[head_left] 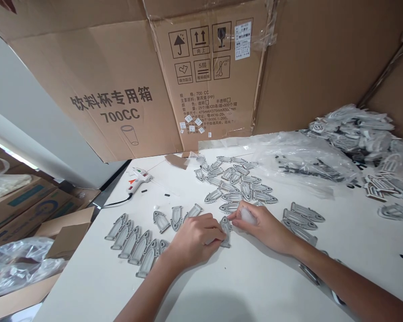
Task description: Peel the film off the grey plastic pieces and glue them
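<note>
- Since the box walls in the far side of the table, a long reach could bump it and jolt what lies in front.
- The bag is slack and spreads near the cluster; if tugged, its film could sweep those pieces askew.
- The right forearm passes over a few pieces, so drawing it back low might drag them out of line.
- The row lies just beside the left forearm; an elbow swing could break up its order.
- The glue gun lies on its side, its cord running off the table's left edge; a snag there might pull it down. Whether it is hot, I cannot tell.
- The left hand is curled nearly closed, its fingertips pinching one side of the piece.
- The right hand is half closed around a wad, with thumb and forefinger at the piece's pointed end; contact there is unclear.
- The piece is on the table between both hands; a loose pinch could let it twist.
- The wad, white and of unclear make, could slip out if the fingers spread.
</note>
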Available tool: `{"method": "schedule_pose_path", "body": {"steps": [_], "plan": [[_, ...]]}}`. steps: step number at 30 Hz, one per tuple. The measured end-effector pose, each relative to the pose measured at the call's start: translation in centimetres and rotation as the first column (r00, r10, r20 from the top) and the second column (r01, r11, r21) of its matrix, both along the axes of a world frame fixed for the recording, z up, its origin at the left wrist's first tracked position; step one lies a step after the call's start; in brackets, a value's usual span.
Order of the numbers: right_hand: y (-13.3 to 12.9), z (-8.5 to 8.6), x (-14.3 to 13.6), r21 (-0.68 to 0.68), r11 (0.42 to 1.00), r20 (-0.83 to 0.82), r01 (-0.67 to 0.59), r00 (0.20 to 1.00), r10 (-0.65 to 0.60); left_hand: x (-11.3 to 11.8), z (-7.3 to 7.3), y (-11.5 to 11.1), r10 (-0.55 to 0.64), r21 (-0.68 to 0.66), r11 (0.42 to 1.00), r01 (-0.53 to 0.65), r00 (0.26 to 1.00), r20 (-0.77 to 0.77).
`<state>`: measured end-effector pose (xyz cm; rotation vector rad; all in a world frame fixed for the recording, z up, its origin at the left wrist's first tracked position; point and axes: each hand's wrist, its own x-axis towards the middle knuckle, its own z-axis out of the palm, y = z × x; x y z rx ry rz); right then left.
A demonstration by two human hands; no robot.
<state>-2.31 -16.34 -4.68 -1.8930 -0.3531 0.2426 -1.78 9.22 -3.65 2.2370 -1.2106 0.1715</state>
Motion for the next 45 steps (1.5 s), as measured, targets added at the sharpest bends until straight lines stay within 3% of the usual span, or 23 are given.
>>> {"method": "schedule_pose_path", "body": {"steps": [15,24,29,31,35,38,45], "plan": [[0.2,0.1,-0.1,0.036,0.998,-0.022,-0.049,0.999,0.050,-0.7,-0.4,-0.5,0.094,0.070,0.992,-0.101,0.991,0.095],[0.4,-0.1,-0.1,0.049,0.997,-0.021,-0.068,0.997,0.069,-0.8,-0.3,-0.8,0.091,0.090,0.990,-0.106,0.984,0.154],[0.4,0.1,-0.1,0.027,0.997,-0.001,-0.066,0.998,0.066,-0.9,0.3,-0.7,0.053,0.116,0.991,-0.065,0.993,0.108],[0.2,0.2,0.0,0.014,1.000,0.022,-0.024,0.999,0.024,-0.8,0.4,-0.6,0.038,0.124,0.991,-0.052,0.993,0.109],[-0.4,0.3,0.4,-0.066,0.980,0.123,0.189,0.976,-0.180,-0.5,0.4,-0.4,0.027,0.181,0.982,-0.050,0.991,0.131],[-1.0,0.0,0.8,-0.100,0.970,0.156,0.221,0.966,-0.204,-0.3,0.2,-0.1,0.052,0.253,0.963,-0.092,0.985,0.162],[-1.0,0.1,0.5,-0.126,0.990,0.069,0.069,0.996,-0.061,0.1,0.5,0.4,0.258,0.347,0.885,-0.311,0.947,0.191]]}}
